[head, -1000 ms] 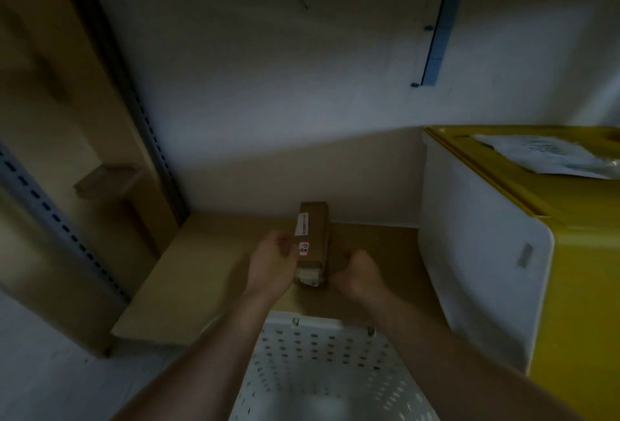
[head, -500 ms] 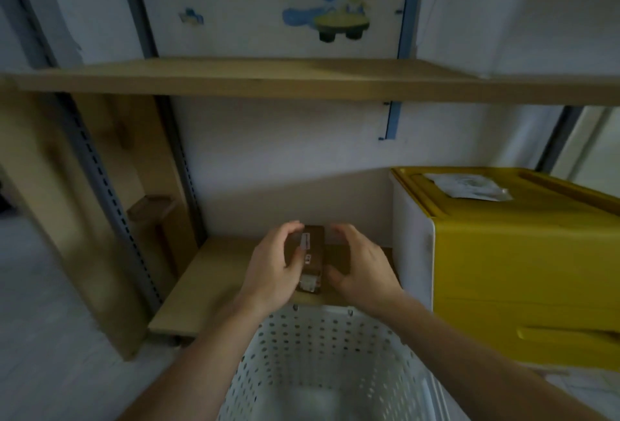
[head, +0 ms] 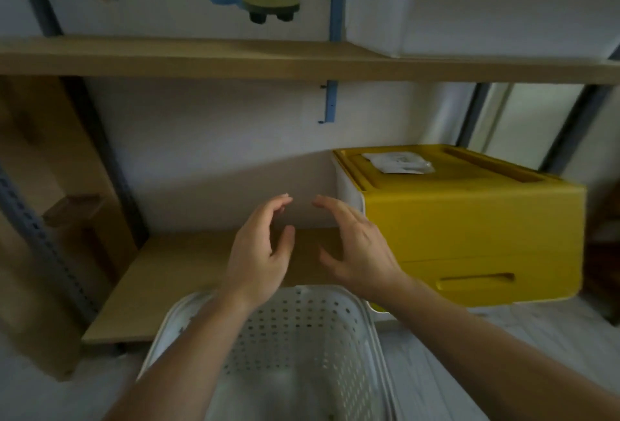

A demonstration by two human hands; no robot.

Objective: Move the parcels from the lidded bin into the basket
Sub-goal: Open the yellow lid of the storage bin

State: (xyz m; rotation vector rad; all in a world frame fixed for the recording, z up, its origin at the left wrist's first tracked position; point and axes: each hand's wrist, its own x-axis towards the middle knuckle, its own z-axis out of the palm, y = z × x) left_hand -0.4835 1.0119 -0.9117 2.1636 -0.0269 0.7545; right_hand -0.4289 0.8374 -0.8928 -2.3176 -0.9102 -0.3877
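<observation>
My left hand [head: 258,252] and my right hand [head: 355,249] hover side by side over the far rim of the white perforated basket [head: 295,326], palms facing each other. Their fingers are relaxed and spread, and nothing is between them. The yellow lidded bin [head: 469,229] sits to the right on the lower shelf with its lid down. A white plastic-wrapped parcel [head: 399,162] lies on top of the lid. No brown parcel shows anywhere, and the bottom of the basket is blurred.
The lower wooden shelf [head: 181,273] stretches left of the bin, behind the basket. An upper shelf [head: 201,58] runs across above. Metal uprights and wooden blocks stand at the left. Pale floor lies around the basket.
The brown box that both hands held over the shelf is gone from view. Both hands have opened and spread apart. The view has shifted up and left.
</observation>
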